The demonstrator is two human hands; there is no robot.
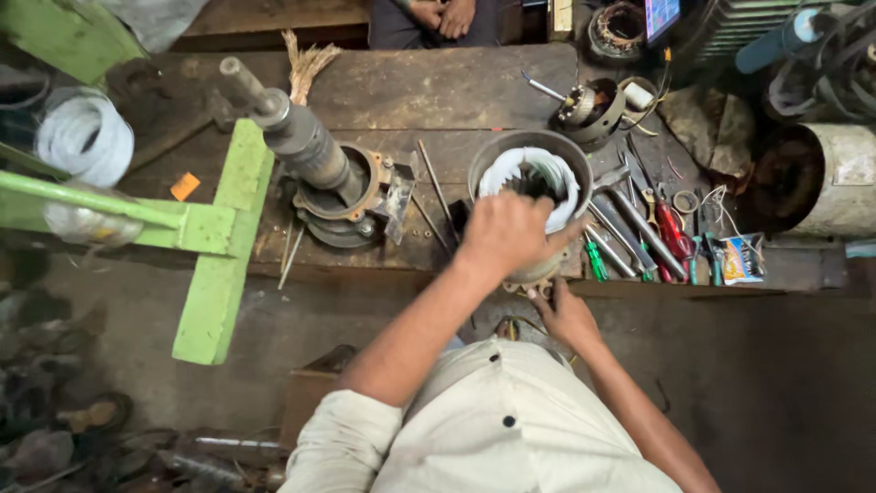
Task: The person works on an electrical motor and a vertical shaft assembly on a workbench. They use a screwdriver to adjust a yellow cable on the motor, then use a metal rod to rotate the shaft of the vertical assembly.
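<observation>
Right hand [564, 313] sits lowest and nearest, at the front edge of the workbench [411, 91], its fingers curled against the bottom rim of the motor stator housing [527, 151]; whether they truly clamp it I cannot tell, since the housing hides the fingertips. Left hand [505, 230] lies across the top of the housing, loosely cupped, fingers spread over the white winding insulation [534, 173] packed inside the bore, holding no tool. The housing stands upright right at the front edge, so steadying it well seems to call for keeping the lower hand firm on the rim while the upper hand works gently, lest the white sleeving be dragged out or the housing tip off the bench. To the right, just beside it, wrenches and screwdrivers [639, 228] lie crowded, leaving little elbow room on that side. To the left a shaft and end-bell assembly [319, 173] leans near a green frame [219, 237], with a strip of bare bench between. Farther back a smaller rotor part [593, 110] rests near the far edge, and another person's hands [443, 16] show beyond.
</observation>
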